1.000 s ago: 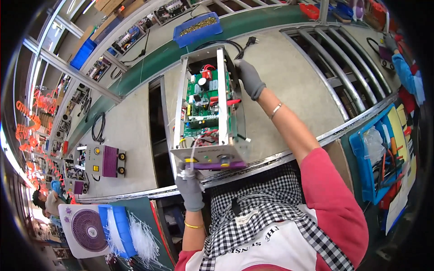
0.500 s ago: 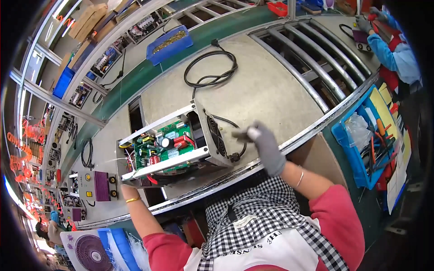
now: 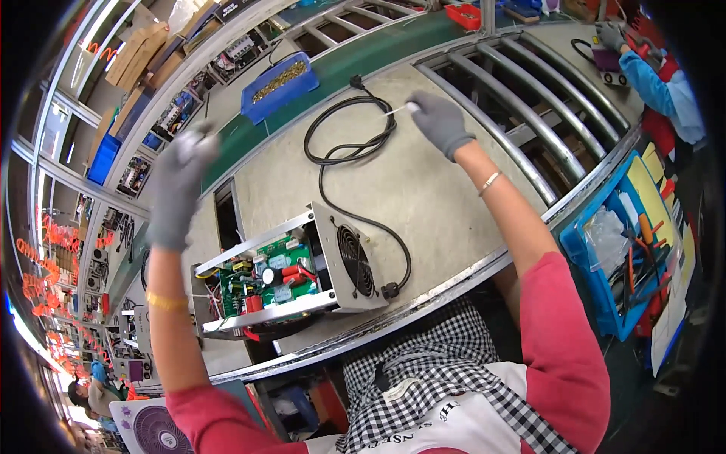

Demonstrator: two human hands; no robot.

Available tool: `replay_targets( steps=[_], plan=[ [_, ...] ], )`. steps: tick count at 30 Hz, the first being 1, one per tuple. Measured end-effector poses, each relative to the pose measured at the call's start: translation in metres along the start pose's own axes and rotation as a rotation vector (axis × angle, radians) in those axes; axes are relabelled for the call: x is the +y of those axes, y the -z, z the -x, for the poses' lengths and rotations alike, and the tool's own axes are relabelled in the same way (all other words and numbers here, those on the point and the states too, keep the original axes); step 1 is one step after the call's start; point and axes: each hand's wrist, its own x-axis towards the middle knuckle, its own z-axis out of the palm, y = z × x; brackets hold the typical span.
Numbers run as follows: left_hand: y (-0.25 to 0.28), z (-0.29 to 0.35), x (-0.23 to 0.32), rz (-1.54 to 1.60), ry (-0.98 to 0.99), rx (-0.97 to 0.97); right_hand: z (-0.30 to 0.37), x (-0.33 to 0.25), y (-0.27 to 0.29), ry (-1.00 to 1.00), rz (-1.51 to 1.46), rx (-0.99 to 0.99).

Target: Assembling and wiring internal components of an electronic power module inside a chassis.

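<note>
An open electronic unit with a metal frame and a fan at its right end lies on the bench before me. Inside it shows a green circuit board with components. From the fan end a black power cable runs to a loose coil further back. My right hand, gloved in grey, is above the right side of that coil, its fingers pinching a thin white strip. Raised at the left, beyond the unit's left end, is my gloved left hand; its fingers are smeared by motion.
Metal rollers lie to the right of the bench plate. A blue tray of tools stands at the right edge. Behind the bench is a blue bin of small brass-coloured parts. A co-worker stands at the far right.
My left hand has risen from the unit's left end toward the back. My right hand has moved from beside the fan to the cable coil. The unit has turned slightly.
</note>
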Motion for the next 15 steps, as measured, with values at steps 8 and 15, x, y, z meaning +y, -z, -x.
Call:
replay_targets(
  steps=[8, 15],
  plan=[
    [-0.209, -0.114, -0.026, -0.641, -0.213, -0.704, -0.045, -0.001, -0.034, 0.28, 0.219, -0.333],
    [-0.274, -0.105, -0.068, -0.456, 0.069, -0.898, -0.058, 0.005, -0.036, 0.299, 0.171, -0.522]
  ],
)
